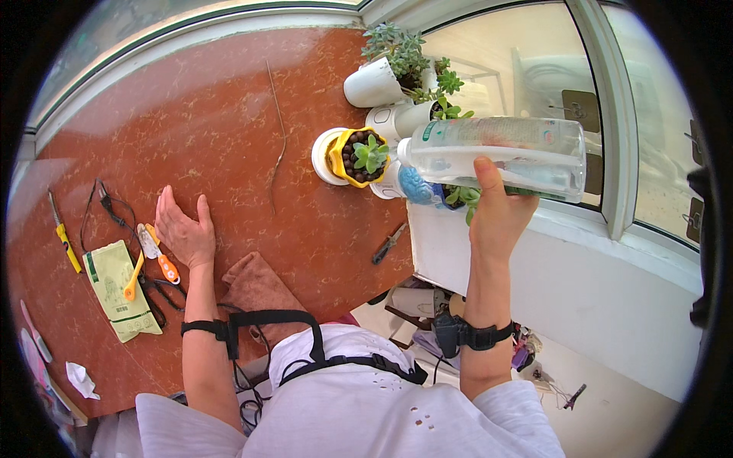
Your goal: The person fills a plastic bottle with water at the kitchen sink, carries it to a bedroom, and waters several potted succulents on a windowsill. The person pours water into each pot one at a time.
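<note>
My right hand (497, 214) grips a clear plastic bottle (509, 172) with a printed label, partly filled with clear liquid. It lies nearly level, its white neck pointing left at a small succulent (370, 153) in a yellow pot (339, 160). Dark round pellets (350, 153) surround the plant, and the pot is on a white stand (322, 167). I cannot tell whether liquid is flowing out. Holding nothing, my left hand (186, 229) is at the table's left side, thumb apart from the fingers. Closest to it is a small trowel with an orange handle (168, 269).
Potted succulents (395, 48) line the window side, near a blue pot (421, 186). A dark-handled knife-like tool (389, 243) lies at the red-brown table's (229, 143) right edge. A brown cloth (263, 292), a pale green packet (117, 292) and a yellow-handled tool (69, 246) occupy the near left.
</note>
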A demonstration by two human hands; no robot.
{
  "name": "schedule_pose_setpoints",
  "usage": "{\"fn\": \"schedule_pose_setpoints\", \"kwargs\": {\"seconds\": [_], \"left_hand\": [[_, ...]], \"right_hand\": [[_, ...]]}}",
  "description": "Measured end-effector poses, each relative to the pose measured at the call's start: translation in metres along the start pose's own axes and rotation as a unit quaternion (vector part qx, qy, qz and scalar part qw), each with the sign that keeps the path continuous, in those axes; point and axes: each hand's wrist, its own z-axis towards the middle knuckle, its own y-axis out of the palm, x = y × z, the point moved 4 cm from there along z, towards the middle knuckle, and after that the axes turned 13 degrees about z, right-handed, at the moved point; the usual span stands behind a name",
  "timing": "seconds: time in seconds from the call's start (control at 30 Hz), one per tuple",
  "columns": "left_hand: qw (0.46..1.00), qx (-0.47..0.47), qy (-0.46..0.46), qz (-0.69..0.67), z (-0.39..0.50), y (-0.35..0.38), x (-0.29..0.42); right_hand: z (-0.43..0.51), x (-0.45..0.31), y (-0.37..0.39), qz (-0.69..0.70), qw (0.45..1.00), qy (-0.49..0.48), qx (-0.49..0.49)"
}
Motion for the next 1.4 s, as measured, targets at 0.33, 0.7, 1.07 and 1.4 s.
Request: {"fn": "schedule_pose_setpoints", "kwargs": {"seconds": [0.33,0.7,1.07,1.4], "left_hand": [[1.0,0.002,0.002,0.014,0.0,0.001,0.0],[1.0,0.004,0.003,0.014,-0.001,0.001,0.0],[1.0,-0.001,0.006,0.018,0.0,0.002,0.0],[1.0,-0.013,0.007,0.023,0.0,0.003,0.001]], "right_hand": [[0.009,-0.011,0.002,0.03,0.999,-0.021,0.011],[0.015,-0.013,-0.016,0.161,0.985,0.016,0.065],[0.022,-0.081,-0.091,-0.007,0.991,-0.1,0.088],[0.02,-0.078,-0.103,-0.02,0.987,-0.102,0.119]]}}
